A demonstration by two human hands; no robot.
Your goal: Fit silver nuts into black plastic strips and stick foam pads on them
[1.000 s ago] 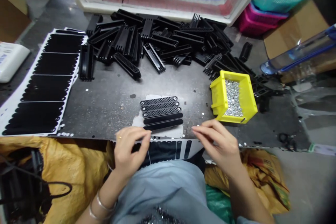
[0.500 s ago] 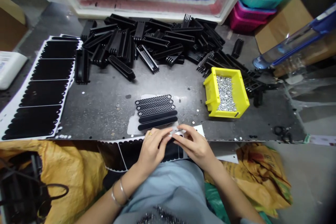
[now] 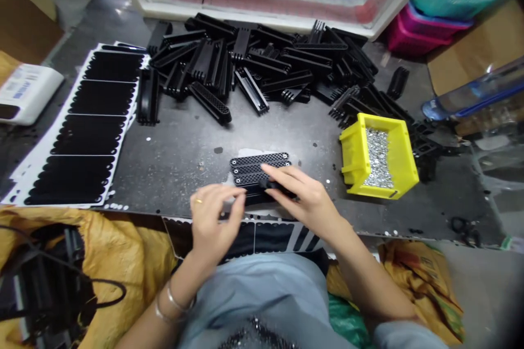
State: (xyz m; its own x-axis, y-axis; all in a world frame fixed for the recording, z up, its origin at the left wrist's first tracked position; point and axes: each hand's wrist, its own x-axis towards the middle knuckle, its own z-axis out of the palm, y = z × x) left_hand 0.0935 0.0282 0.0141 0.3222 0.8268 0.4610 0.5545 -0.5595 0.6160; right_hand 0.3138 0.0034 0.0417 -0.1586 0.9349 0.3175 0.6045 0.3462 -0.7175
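My right grip (image 3: pixel 305 202) pinches a black plastic grille bar (image 3: pixel 278 187) at centre frame, over a row of matching black bars (image 3: pixel 258 166) on the dark metal table (image 3: pixel 176 174). My left grip (image 3: pixel 215 221) sits just beside it, fingers curled together; whether they hold anything, I cannot tell. Right of frame stands a yellow plastic bin (image 3: pixel 356 158) of small silver parts (image 3: pixel 377 158).

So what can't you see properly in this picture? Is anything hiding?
All of these are in the head view:
- The black piece in the right hand: fingers hide most of it.
- The pale bit at the left hand: fingers cover it, so I can't tell what it is.
- The lower black strips: the hands cover them.
- The silver bits in the yellow bin: too small to name.
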